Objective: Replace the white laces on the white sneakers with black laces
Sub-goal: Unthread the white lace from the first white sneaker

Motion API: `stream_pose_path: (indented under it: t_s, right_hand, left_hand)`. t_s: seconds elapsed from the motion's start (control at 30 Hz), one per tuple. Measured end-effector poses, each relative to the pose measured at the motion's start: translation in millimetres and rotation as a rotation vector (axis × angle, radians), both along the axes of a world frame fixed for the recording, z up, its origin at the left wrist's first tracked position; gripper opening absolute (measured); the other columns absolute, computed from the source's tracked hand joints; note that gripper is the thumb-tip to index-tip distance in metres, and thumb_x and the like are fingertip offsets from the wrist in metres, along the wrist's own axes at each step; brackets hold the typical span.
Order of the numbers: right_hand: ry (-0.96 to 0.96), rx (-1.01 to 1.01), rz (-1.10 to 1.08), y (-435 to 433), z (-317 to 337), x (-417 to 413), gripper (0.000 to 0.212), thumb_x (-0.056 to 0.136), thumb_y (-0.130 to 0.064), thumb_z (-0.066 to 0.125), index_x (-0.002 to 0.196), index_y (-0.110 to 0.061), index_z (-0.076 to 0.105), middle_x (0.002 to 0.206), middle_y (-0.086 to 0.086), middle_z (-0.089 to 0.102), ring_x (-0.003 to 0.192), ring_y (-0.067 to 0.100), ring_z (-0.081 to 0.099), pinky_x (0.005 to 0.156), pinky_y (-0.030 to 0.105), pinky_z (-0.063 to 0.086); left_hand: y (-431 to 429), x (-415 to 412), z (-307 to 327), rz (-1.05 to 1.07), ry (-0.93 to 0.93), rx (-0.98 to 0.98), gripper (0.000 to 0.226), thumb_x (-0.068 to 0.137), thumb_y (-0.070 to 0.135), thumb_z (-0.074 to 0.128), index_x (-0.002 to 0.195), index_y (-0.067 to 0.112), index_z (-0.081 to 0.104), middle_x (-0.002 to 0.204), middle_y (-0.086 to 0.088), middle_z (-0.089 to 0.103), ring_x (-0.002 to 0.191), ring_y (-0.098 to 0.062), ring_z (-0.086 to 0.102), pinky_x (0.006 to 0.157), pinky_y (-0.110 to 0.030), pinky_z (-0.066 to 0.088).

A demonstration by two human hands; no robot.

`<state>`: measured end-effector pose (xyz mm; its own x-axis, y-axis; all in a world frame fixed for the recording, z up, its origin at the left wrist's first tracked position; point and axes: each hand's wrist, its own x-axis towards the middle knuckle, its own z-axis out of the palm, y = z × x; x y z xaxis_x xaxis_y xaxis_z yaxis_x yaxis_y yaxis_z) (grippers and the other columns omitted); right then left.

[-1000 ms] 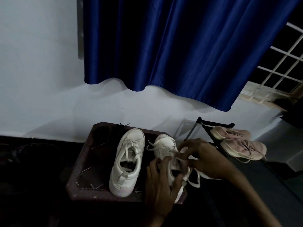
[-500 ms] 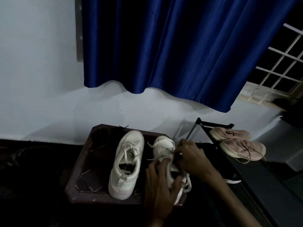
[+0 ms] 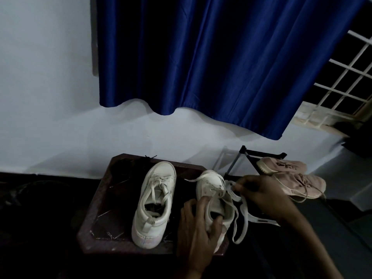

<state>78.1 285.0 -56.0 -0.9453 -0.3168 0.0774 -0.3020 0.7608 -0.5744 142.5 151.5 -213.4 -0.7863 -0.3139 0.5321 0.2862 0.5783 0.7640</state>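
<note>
Two white sneakers stand on a dark brown stool (image 3: pixel 100 208), toes toward the wall. The left sneaker (image 3: pixel 154 202) still has its white lace tied. My left hand (image 3: pixel 196 228) grips the heel and collar of the right sneaker (image 3: pixel 211 190), thumb inside the opening. My right hand (image 3: pixel 263 195) pinches that shoe's white lace (image 3: pixel 240 216) to the right of the toe, and the lace hangs in loose loops off the shoe's right side. A dark tangle, possibly black laces (image 3: pixel 151 157), lies at the stool's far edge.
A pair of pink sneakers (image 3: pixel 291 176) sits on a black rack (image 3: pixel 251 156) to the right. A blue curtain (image 3: pixel 211 57) hangs over the white wall behind. A white window grille (image 3: pixel 342 77) is at far right. The floor around is dark.
My right hand has moved right and away from the shoe, drawing the white lace out into longer loose loops. My left hand keeps its hold on the right sneaker.
</note>
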Motion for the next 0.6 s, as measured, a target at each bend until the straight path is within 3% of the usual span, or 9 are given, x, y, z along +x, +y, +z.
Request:
stream_pose_path:
  t_s: [0.13, 0.2, 0.3, 0.37, 0.43, 0.6]
  right_hand:
    - [-0.041, -0.157, -0.037, -11, -18, -7, 0.002, 0.087, -0.024, 0.07, 0.085, -0.023, 0.07, 0.074, 0.0, 0.072, 0.068, 0.015, 0.068, 0.076, 0.048, 0.055]
    - [0.021, -0.118, -0.08, -15, -21, -7, 0.009, 0.087, -0.029, 0.069, 0.095, -0.026, 0.064, 0.07, 0.0, 0.07, 0.062, 0.012, 0.065, 0.069, 0.045, 0.056]
    - [0.133, 0.227, -0.051, -20, -27, -4, 0.027, 0.088, -0.038, 0.061, 0.114, -0.04, 0.053, 0.07, -0.009, 0.063, 0.066, 0.011, 0.061, 0.064, 0.032, 0.05]
    - [0.18, 0.44, -0.057, -26, -33, -3, 0.026, 0.089, -0.043, 0.055, 0.115, -0.041, 0.058, 0.088, -0.01, 0.066, 0.081, 0.016, 0.064, 0.07, 0.031, 0.051]
    - [0.251, 0.549, -0.084, -33, -39, -3, 0.026, 0.09, -0.041, 0.05, 0.114, -0.036, 0.061, 0.103, -0.002, 0.068, 0.094, 0.024, 0.066, 0.074, 0.033, 0.053]
    - [0.367, 0.734, -0.063, -41, -48, -3, 0.022, 0.09, -0.03, 0.048, 0.106, -0.023, 0.061, 0.1, 0.003, 0.068, 0.094, 0.029, 0.065, 0.064, 0.031, 0.038]
  left_hand:
    - [-1, 0, 1, 0.007, 0.023, -0.004, 0.052, 0.093, 0.064, 0.035, 0.136, 0.036, 0.043, 0.12, 0.008, 0.045, 0.104, -0.007, 0.051, 0.079, -0.023, 0.048]
    - [-1, 1, 2, 0.006, 0.035, -0.018, 0.052, 0.095, 0.062, 0.033, 0.139, 0.038, 0.043, 0.12, 0.006, 0.044, 0.102, -0.007, 0.051, 0.077, -0.022, 0.048]
    - [-1, 1, 4, -0.006, 0.051, -0.045, 0.045, 0.095, 0.06, 0.032, 0.136, 0.045, 0.043, 0.118, 0.008, 0.039, 0.099, -0.005, 0.047, 0.076, -0.019, 0.045]
    - [-1, 1, 4, -0.018, 0.051, -0.05, 0.039, 0.094, 0.058, 0.038, 0.13, 0.045, 0.047, 0.115, 0.009, 0.039, 0.098, -0.003, 0.046, 0.074, -0.018, 0.044]
    - [-2, -1, 5, -0.019, 0.044, -0.063, 0.033, 0.091, 0.055, 0.044, 0.12, 0.042, 0.053, 0.111, 0.01, 0.038, 0.094, -0.002, 0.048, 0.069, -0.016, 0.043]
    - [-17, 0, 9, -0.055, 0.041, -0.308, 0.045, 0.095, 0.067, 0.03, 0.104, 0.031, 0.055, 0.105, 0.006, 0.041, 0.079, -0.008, 0.056, 0.054, -0.015, 0.041]
